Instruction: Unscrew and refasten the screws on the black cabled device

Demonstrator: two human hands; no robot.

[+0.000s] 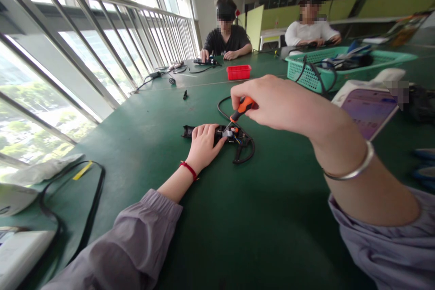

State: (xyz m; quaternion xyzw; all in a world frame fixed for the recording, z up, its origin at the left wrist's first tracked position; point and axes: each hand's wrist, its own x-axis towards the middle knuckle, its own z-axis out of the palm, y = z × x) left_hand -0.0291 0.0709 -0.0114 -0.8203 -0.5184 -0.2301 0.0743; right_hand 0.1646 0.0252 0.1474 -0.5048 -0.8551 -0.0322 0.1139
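Note:
A small black drone frame (238,142) with exposed wires and a ring-shaped propeller guard lies on the green table (238,217). My left hand (203,145) presses down on its left part, fingers curled over the body. My right hand (285,104) grips an orange-handled screwdriver (242,108), whose tip points down into the middle of the frame. A thin black cable loops behind the frame.
A red bin (238,72) and a teal basket (326,70) full of parts stand farther back. A phone (369,111) lies at the right. Two people sit at the far end. Black cable (81,208) and white items lie at the left, by the window railing.

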